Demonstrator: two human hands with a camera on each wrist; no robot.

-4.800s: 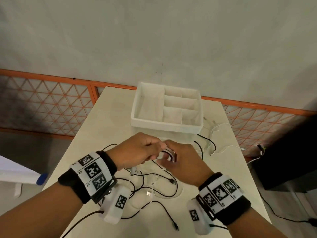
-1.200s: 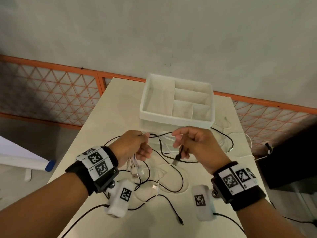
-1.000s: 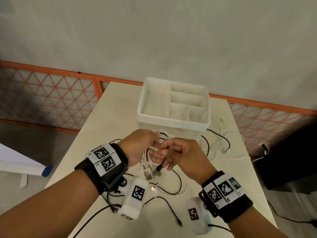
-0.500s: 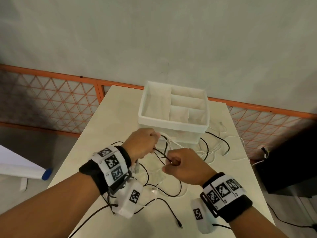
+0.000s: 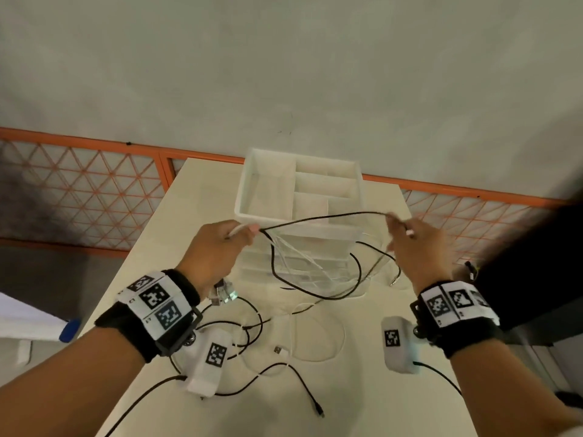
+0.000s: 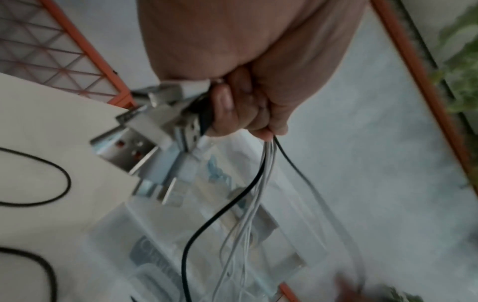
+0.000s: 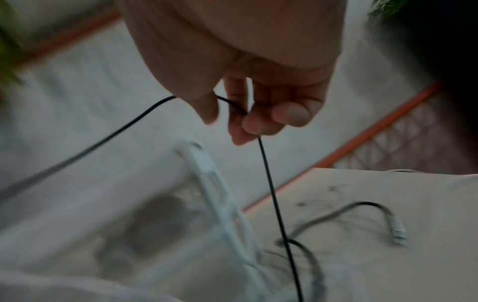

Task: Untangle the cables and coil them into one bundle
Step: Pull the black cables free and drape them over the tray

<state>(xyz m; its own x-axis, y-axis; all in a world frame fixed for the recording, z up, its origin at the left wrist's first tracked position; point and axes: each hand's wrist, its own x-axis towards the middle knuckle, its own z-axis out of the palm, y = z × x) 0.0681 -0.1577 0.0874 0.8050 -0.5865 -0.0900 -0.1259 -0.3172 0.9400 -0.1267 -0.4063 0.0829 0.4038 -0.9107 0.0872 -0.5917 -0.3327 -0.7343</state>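
My left hand (image 5: 217, 247) grips a bunch of white and black cables (image 6: 261, 183), their USB plugs (image 6: 165, 130) sticking out below the fist. A black cable (image 5: 325, 217) runs taut from that fist to my right hand (image 5: 413, 244), which pinches it between thumb and fingers (image 7: 248, 120) above the table. From the pinch the black cable (image 7: 271, 194) drops toward the table. Black loops (image 5: 315, 288) and white strands (image 5: 296, 260) hang from the left fist in front of the organiser. More loose cables (image 5: 252, 335) lie tangled on the table near my wrists.
A white divided organiser box (image 5: 299, 197) stands on clear drawers at the back of the cream table (image 5: 362, 405). An orange mesh railing (image 5: 79, 190) runs behind the table. A black cable end with a plug (image 5: 394, 279) lies to the right. A dark object (image 5: 536, 263) sits at the right.
My hands were close together half a second ago. The right hand has moved right and up, drawing the black cable out taut from the bunch in my left hand.
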